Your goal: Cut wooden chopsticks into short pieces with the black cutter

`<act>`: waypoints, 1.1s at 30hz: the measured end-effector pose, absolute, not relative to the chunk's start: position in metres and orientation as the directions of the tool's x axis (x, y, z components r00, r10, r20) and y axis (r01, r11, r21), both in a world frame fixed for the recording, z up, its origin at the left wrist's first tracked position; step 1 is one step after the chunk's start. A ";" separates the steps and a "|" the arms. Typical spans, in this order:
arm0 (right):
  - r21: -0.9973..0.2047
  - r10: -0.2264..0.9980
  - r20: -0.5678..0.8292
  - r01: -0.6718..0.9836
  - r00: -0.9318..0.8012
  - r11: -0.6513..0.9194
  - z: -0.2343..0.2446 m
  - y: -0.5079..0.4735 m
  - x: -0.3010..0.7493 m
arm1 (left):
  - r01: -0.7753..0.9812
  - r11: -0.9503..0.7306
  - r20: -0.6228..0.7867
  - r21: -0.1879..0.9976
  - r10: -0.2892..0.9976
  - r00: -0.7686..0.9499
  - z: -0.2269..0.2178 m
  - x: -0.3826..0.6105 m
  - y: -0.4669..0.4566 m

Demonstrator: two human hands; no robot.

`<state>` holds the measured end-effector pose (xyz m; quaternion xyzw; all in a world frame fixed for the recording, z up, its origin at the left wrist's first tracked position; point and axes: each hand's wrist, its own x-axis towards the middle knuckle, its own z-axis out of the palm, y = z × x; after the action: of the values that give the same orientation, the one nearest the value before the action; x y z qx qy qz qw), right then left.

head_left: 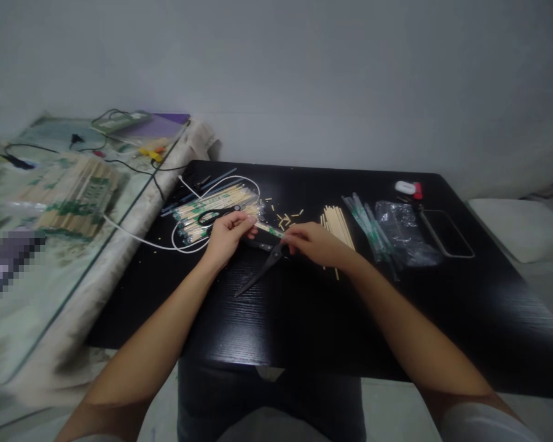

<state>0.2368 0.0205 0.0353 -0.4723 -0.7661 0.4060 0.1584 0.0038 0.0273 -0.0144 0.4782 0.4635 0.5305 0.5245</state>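
Observation:
A thin paper-and-plastic wrapped pair of chopsticks [270, 230], white with green print, is stretched between my two hands. My left hand [229, 238] pinches its left end with thumb and fingers. My right hand [309, 243] has its fingers closed on the right end. Just below them a dark scissors blade [260, 272] points down and left over the table. A black loop handle [208, 217] shows beside my left hand; whether it belongs to the same scissors I cannot tell. Behind that hand lies a pack of wrapped chopsticks [225, 197]. Bare chopsticks [335, 222] lie beyond my right hand.
Short cut wooden bits [284, 218] are scattered on the black table [258, 331]. Torn wrappers [366, 224], a clear plastic bag [408, 236], a phone [447, 233] and a white case [404, 188] lie rightward. A white cable [136, 236] crosses from the left, where another chopstick pack [76, 196] rests.

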 end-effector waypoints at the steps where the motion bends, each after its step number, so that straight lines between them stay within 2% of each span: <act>1: -0.769 0.851 -0.141 0.597 -0.507 0.228 0.035 0.020 0.237 | -0.100 -0.020 0.021 0.995 1.000 0.011 -0.014 0.004 0.027; 16: -0.770 0.842 -0.100 0.577 -0.530 0.272 0.034 0.019 0.234 | -0.090 -0.001 0.005 0.996 0.999 0.046 -0.011 -0.001 0.029; 26: -0.681 0.824 -0.122 0.651 -0.553 0.336 0.044 0.020 0.243 | -0.040 0.063 -0.057 0.997 0.987 0.149 -0.014 -0.006 0.030; 33: -0.643 0.816 -0.125 0.672 -0.565 0.367 0.044 0.022 0.244 | 0.011 0.018 -0.020 1.000 0.981 0.192 -0.014 -0.004 0.029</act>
<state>0.2442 0.0217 0.0438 -0.4538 -0.8197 0.3324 0.1076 -0.0045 0.0286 -0.0140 0.5433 0.4567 0.4423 0.5483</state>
